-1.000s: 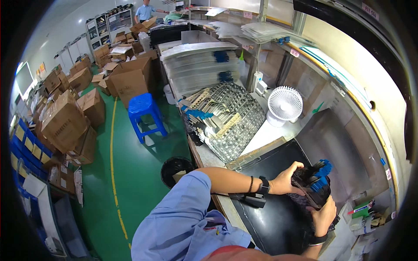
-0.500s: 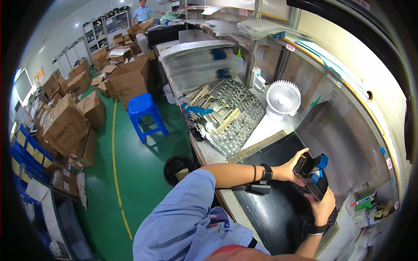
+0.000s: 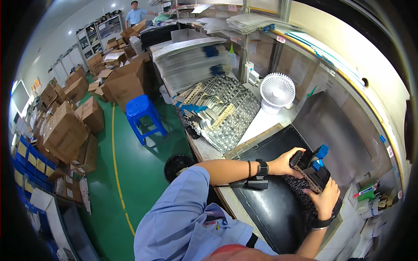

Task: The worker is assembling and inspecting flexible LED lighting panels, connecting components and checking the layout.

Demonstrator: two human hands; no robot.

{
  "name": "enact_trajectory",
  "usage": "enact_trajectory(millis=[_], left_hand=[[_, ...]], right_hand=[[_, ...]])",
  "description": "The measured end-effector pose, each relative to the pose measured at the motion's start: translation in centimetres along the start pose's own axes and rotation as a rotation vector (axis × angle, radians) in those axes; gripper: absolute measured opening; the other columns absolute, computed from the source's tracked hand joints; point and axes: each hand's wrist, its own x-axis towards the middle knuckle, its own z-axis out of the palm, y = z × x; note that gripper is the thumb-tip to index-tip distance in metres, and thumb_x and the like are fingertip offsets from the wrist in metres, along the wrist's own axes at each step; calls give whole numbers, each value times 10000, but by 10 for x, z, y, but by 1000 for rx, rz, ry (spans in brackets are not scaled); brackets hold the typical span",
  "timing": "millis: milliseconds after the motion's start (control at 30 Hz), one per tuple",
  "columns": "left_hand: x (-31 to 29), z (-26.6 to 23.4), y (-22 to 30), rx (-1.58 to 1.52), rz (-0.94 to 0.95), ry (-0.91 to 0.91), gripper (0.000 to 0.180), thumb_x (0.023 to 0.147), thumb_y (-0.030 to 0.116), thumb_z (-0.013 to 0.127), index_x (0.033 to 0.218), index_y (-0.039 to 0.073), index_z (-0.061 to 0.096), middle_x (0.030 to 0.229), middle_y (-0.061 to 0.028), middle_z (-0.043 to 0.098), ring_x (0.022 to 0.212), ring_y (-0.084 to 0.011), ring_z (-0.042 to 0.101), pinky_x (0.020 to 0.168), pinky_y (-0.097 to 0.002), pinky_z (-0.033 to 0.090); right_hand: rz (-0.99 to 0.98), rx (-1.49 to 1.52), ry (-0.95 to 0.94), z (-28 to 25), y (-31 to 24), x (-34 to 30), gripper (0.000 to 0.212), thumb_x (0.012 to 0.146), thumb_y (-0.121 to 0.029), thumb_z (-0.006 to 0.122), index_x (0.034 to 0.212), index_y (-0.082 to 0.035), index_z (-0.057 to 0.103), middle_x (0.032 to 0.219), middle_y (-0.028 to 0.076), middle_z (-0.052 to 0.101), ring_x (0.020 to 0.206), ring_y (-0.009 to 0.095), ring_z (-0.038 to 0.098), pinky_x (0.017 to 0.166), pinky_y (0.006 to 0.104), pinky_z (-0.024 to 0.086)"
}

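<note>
Gripping black parts stack [image 3: 310, 170], left hand [image 3: 288, 162], right hand [image 3: 324, 200] both clamped, white fan [image 3: 277, 91] beyond.

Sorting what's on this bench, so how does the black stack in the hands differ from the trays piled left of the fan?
The black stack is dark, compact and held in both hands; the tray pile is pale, see-through, sprawling, lying untouched on the bench. Both carry blue pieces.

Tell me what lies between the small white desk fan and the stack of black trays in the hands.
Head view: bare dark work mat and pale benchtop.
</note>
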Motion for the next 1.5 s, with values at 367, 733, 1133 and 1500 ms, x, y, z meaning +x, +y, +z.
enact_trajectory(millis=[367,733,1133,1500], left_hand=[[-4,12,1,47,120,53,1163,632,132,864,1483,69,74,1440,-171,309,1319,-217,338,1100,-354,286],[-9,22,-6,38,95,177,723,715,145,832,1244,55,348,1135,-51,489,1098,-116,460,961,-293,390],[-9,11,-3,117,144,152,1023,621,119,875,1421,82,238,1296,-107,425,1231,-186,419,1044,-322,343],[5,6,-7,1,109,212,595,632,57,861,1097,74,491,1016,1,577,966,-82,526,862,-270,447]], right_hand=[[-50,109,-129,-10,16,5,976,428,-420,876,1233,-20,498,1055,161,595,1018,351,539,877,452,399],[-40,159,70,5,13,-8,778,409,-341,895,1030,-17,556,931,163,633,886,365,588,774,422,462],[19,72,-70,10,4,2,843,479,-360,875,1161,-23,512,1021,141,628,970,335,577,827,424,435],[-127,671,47,-26,17,36,847,517,-296,858,1234,1,519,1279,189,511,1181,305,492,1006,392,374]])
